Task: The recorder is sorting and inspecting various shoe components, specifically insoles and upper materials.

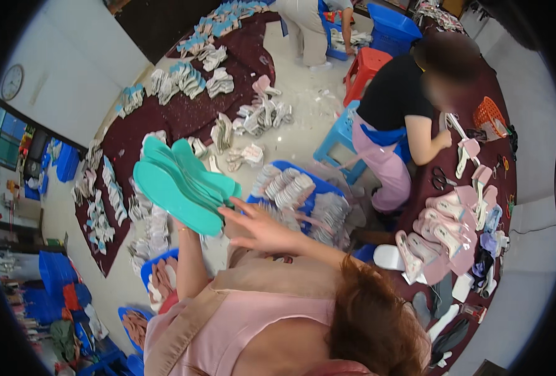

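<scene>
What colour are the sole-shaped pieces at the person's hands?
The sole-shaped pieces are turquoise green, clearest in the head view.

One view is on file: the left fisheye of a head-worn pair, upright and unmirrored. It looks steeply down and forward from above the wearer's chest (253,319). This chest and some hair (378,319) stand nearest, at the lower edge. The insoles (171,182) appear at close range, left of centre. The floor (303,100) extends farther off, toward the top. The tabletop (486,78) curves along the right side; a wall (58,75) bends near the left rim.
</scene>
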{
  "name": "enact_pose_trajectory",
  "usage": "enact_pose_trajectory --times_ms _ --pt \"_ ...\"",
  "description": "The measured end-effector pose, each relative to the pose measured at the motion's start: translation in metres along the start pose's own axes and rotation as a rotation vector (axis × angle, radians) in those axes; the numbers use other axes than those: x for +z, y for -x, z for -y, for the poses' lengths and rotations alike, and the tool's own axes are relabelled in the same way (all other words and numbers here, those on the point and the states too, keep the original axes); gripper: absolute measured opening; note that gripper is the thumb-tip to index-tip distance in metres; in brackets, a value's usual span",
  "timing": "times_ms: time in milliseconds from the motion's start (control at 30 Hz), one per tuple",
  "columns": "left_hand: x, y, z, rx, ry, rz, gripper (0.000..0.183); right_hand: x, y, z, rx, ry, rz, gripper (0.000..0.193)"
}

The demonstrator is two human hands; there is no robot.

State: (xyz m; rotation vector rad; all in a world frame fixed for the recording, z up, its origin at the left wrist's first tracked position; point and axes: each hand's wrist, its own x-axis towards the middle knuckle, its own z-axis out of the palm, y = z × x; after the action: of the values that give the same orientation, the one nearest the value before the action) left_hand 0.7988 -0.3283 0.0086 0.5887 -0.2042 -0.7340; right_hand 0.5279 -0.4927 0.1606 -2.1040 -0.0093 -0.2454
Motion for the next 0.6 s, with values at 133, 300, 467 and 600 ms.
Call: enact_pose_trajectory --times_ms 133,300,467,600 --pt "0.006 -0.11 0.002 -0.016 -0.192 -0.067 0.053 0.01 -0.113 -0.052 0.04 0.191 -0.141 0.08" --pt "-0.008 -0.248 -0.013 -0.139 -0.241 0.104 0.053 0.002 -0.264 -0.124 0.179 0.081 -0.087 0.088" --pt "0.03 -0.374 -0.035 -0.36 -0.265 0.097 0.053 -0.022 -0.338 -0.139 0.312 0.148 -0.336 0.088" --pt "0.067 -0.43 0.012 -0.515 -0.248 0.119 0.053 -0.086 -0.357 -0.165 0.378 0.186 -0.442 0.084"
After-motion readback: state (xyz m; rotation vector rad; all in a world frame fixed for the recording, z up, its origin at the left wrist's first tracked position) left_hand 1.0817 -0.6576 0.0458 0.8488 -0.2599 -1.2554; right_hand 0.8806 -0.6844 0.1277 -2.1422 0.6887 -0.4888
